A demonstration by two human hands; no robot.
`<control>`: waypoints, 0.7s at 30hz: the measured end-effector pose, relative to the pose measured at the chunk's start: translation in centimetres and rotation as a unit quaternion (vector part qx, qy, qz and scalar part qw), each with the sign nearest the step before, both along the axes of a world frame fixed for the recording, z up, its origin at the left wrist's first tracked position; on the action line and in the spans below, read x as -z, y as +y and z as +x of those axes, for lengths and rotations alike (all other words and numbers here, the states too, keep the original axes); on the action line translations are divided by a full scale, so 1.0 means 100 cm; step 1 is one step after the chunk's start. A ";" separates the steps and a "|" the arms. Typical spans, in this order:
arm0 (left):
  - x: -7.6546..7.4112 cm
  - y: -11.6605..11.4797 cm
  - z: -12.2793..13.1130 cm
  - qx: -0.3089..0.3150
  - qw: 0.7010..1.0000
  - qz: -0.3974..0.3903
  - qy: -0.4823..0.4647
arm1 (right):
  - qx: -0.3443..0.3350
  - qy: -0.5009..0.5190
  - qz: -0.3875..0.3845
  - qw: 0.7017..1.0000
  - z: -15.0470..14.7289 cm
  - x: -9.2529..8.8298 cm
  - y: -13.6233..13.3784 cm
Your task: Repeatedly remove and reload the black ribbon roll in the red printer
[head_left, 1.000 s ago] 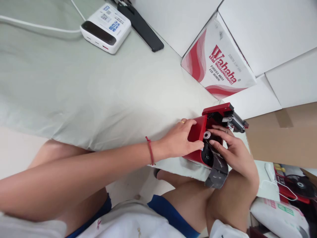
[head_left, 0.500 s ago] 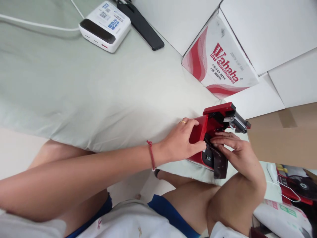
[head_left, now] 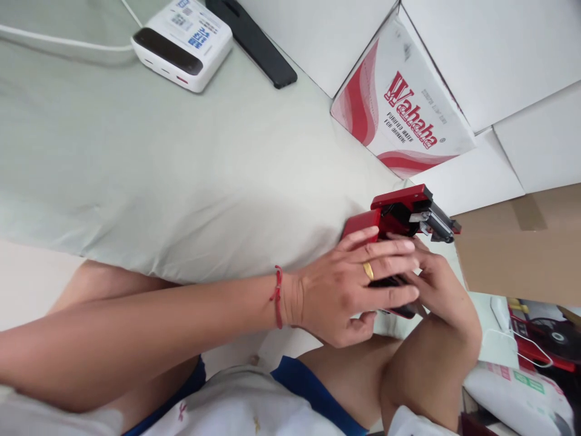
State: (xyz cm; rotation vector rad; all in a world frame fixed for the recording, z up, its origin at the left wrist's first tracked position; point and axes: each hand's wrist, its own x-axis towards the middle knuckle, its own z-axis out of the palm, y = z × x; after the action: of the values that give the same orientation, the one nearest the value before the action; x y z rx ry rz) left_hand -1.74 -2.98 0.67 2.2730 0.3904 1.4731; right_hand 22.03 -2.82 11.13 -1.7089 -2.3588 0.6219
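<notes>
A red box-shaped device (head_left: 361,223) sits near the bed or table edge, with a raised red lid piece and a silver-and-black mechanism (head_left: 433,221) at its far right. My left hand (head_left: 349,284), wearing a gold ring, lies across the device's black open side with fingers stretched and spread, thumb bent in. Its fingertips meet my right hand (head_left: 442,284), which is curled at the device's right side. The right fingertips are partly hidden behind the left ones and seem to pinch a dark brown flexible flap, of which only a sliver shows below.
A white power bank (head_left: 184,45) with a white cable and a black phone-like slab (head_left: 254,42) lie at the upper left. White boxes, one a Wahaha water carton (head_left: 399,115), line the back. A brown carton (head_left: 521,248) stands right, above red items and a plastic bag (head_left: 521,393).
My left hand has moved right from the device's left side onto its black open side, fingers now reaching my right hand. The flap, hanging in view before, is mostly covered.
</notes>
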 end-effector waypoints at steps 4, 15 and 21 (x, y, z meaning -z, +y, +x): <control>0.006 -0.003 0.004 -0.032 0.992 0.118 -0.009 | 0.082 0.070 0.087 0.990 -0.005 -0.006 -0.010; 0.001 -0.005 0.003 -0.081 0.979 0.175 -0.061 | 0.209 0.131 0.344 0.906 -0.027 0.003 -0.020; 0.002 -0.005 0.005 -0.076 0.980 0.169 -0.074 | 0.103 0.064 0.176 0.977 -0.010 -0.013 -0.027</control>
State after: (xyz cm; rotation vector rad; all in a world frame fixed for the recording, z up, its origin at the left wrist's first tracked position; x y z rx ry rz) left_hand -1.22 -3.52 0.43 2.4114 0.2915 1.8979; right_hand 21.05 -5.54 12.45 -1.6650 -2.0222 0.2528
